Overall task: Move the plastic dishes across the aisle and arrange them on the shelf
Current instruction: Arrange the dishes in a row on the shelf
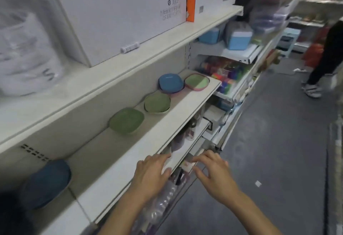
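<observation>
Plastic dishes lie in a row on the white shelf (130,153): a dark blue one (46,182) at the near left, a green one (127,120), a stack topped by a green one (157,103), a blue one on a purple stack (170,84) and a green one in a pink dish (197,82) at the far end. My left hand (150,177) hovers at the shelf's front edge with relaxed fingers and holds nothing. My right hand (213,175) is just beside it over the lower shelf, fingers spread and empty.
Large white and orange boxes (118,14) stand on the shelf above. Blue containers (239,37) and colourful goods fill the shelves farther right. The grey aisle floor (278,142) runs to the right, where a person (326,56) in dark trousers stands.
</observation>
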Demonstrator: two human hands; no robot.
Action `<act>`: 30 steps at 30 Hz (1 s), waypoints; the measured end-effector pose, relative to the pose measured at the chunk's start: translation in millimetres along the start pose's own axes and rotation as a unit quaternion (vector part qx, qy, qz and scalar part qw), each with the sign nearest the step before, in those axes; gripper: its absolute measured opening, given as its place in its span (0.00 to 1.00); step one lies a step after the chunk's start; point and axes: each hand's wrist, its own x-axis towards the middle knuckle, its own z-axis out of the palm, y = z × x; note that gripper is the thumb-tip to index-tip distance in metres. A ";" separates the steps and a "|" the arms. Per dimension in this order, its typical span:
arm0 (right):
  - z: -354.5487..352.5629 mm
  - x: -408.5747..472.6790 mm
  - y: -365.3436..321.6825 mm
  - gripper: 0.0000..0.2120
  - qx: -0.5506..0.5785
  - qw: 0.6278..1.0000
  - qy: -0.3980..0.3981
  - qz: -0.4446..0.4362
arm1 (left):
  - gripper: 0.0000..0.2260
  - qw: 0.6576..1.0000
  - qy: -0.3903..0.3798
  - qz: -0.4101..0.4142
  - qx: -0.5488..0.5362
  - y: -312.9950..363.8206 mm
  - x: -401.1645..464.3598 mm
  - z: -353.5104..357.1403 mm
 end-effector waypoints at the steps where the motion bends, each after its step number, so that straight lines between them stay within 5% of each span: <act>1: -7.7 16.8 13.0 0.09 -0.008 1.000 -0.021 -0.011 | 0.20 1.000 0.004 -0.019 -0.006 4.7 13.7 0.2; 13: 12.9 253.2 13.6 0.15 -0.059 0.975 -0.131 -0.167 | 0.21 0.969 0.058 -0.240 -0.008 -48.0 124.3 -0.5; 17: 28.3 303.2 16.7 0.14 -0.141 0.958 -0.138 -0.207 | 0.22 0.944 0.086 -0.308 0.083 -80.3 157.9 12.9; 20: 45.2 328.8 23.7 0.14 -0.245 0.920 -0.181 -0.245 | 0.15 0.917 0.043 -0.362 0.163 -94.1 174.3 22.0; 25: 58.6 356.5 26.4 0.26 -0.325 0.879 -0.176 -0.301 | 0.17 0.887 -0.030 -0.421 0.189 -81.4 185.8 21.1; 30: 57.3 376.1 32.3 0.08 -0.276 0.871 -0.166 -0.371 | 0.08 0.861 0.036 -0.473 0.186 -57.0 190.5 14.4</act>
